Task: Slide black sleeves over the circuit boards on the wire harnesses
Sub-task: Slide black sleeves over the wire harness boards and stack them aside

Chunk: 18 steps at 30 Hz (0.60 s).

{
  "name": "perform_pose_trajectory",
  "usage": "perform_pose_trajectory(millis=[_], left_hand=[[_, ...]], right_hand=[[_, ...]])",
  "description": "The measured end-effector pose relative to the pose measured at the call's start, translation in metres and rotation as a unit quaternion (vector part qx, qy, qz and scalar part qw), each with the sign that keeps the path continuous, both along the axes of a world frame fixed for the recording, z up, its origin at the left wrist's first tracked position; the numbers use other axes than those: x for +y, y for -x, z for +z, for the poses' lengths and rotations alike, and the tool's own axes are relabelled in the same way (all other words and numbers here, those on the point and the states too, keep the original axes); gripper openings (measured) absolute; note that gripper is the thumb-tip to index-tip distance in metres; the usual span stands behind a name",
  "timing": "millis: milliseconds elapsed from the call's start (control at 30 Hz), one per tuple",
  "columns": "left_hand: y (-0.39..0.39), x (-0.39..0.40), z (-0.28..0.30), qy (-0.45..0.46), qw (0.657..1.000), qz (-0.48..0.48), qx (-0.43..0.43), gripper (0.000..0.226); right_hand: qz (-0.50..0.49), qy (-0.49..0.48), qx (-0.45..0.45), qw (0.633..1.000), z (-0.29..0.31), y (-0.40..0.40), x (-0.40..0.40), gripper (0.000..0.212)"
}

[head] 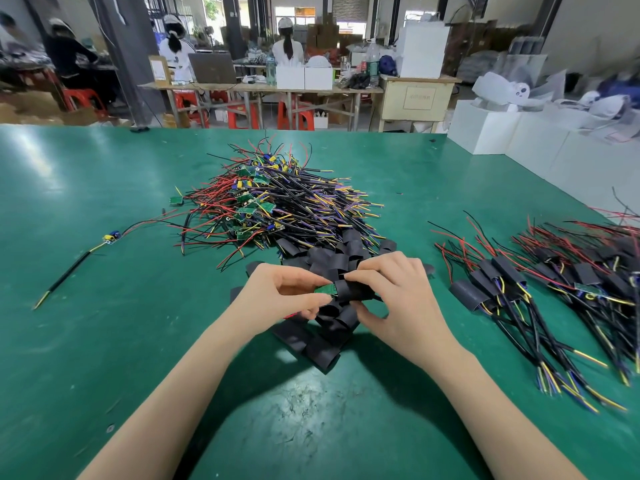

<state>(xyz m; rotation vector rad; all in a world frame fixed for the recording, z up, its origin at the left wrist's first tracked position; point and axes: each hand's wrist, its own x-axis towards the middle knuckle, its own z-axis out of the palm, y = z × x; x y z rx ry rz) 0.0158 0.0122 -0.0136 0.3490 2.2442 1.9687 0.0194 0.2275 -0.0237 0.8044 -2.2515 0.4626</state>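
Both forearms reach in from the bottom edge, converging above the green desk (104, 341). My left hand (280, 296) pinches the exposed end of a green circuit board (326, 289) between thumb and forefinger, remaining fingers curled beneath. My right hand (398, 299) is wrapped around a black sleeve (353, 291), thumb and forefinger on its top edge, back of the hand facing up.

Board and sleeve share one long axis, running roughly left to right. The board's bare end points left; its right part sits inside the sleeve's mouth. Both are held just above the loose black sleeves (322, 337) heaped on the desk directly under my hands.

To the right, well apart from my hands, lie finished harnesses (540, 292), sleeves on, red and black leads fanning away from me, yellow and blue ends toward me.

Beyond my hands, the pile of unsleeved harnesses (273, 206) sits mid-desk, green boards showing among red, black, yellow and purple wire. One single harness (83, 258) lies alone at far left, diagonal.

Past the desk edge: white boxes (502, 133) at right, seated workers (287, 46) at a far table.
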Motion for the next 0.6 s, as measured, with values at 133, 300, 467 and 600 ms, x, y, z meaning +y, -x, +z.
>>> perform_pose_trajectory(millis=[133, 300, 467, 600], left_hand=[[0.0005, 0.0030, -0.0015, -0.022, 0.999, 0.010, -0.022, 0.013], [0.0010, 0.0038, -0.0035, -0.015, 1.000, 0.007, 0.005, 0.016], [0.0012, 0.0016, -0.0015, 0.031, 0.995, -0.006, 0.099, 0.026], [0.0009, 0.0019, -0.0027, 0.028, 0.992, -0.005, 0.124, 0.029]], right_hand=[[-0.009, -0.028, 0.030, 0.999, 0.0007, -0.0012, -0.0016, 0.031], [0.005, -0.006, 0.008, 1.000, 0.0001, -0.0046, -0.0042, 0.031], [0.025, 0.039, -0.065, 0.997, 0.0023, -0.0085, -0.0017, 0.035], [0.040, 0.089, -0.115, 0.988, 0.0032, -0.0095, -0.0005, 0.034]])
